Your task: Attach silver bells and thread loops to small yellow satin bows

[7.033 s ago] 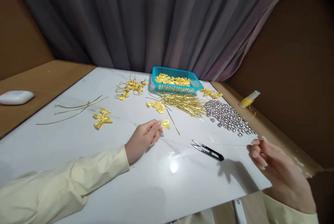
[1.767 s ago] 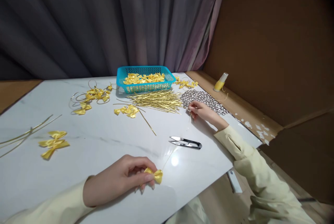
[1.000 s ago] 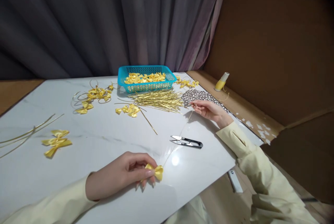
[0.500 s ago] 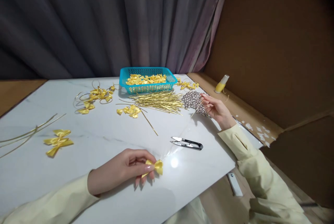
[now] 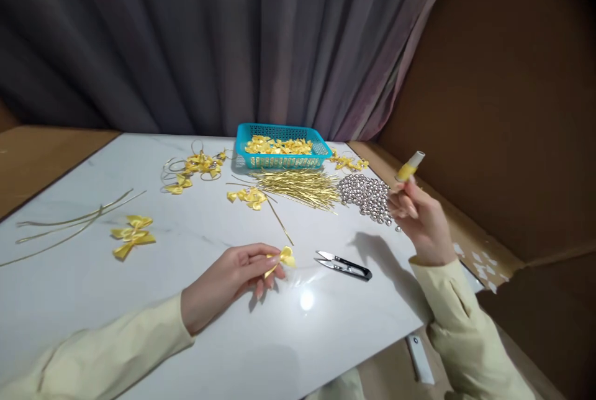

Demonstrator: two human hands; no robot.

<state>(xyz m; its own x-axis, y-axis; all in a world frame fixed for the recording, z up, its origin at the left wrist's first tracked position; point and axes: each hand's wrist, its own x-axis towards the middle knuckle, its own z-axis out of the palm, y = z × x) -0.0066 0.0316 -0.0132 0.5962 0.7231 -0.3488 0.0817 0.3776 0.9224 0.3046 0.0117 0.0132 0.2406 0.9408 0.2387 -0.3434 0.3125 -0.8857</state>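
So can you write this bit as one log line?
left hand: pinching yellow bow; right hand: near silver beads; scissors: on table; blue basket: holds bows

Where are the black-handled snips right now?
In the head view, the black-handled snips lie on the white tabletop right of centre, between the left hand and right hand, nearer the camera than the silver beads.
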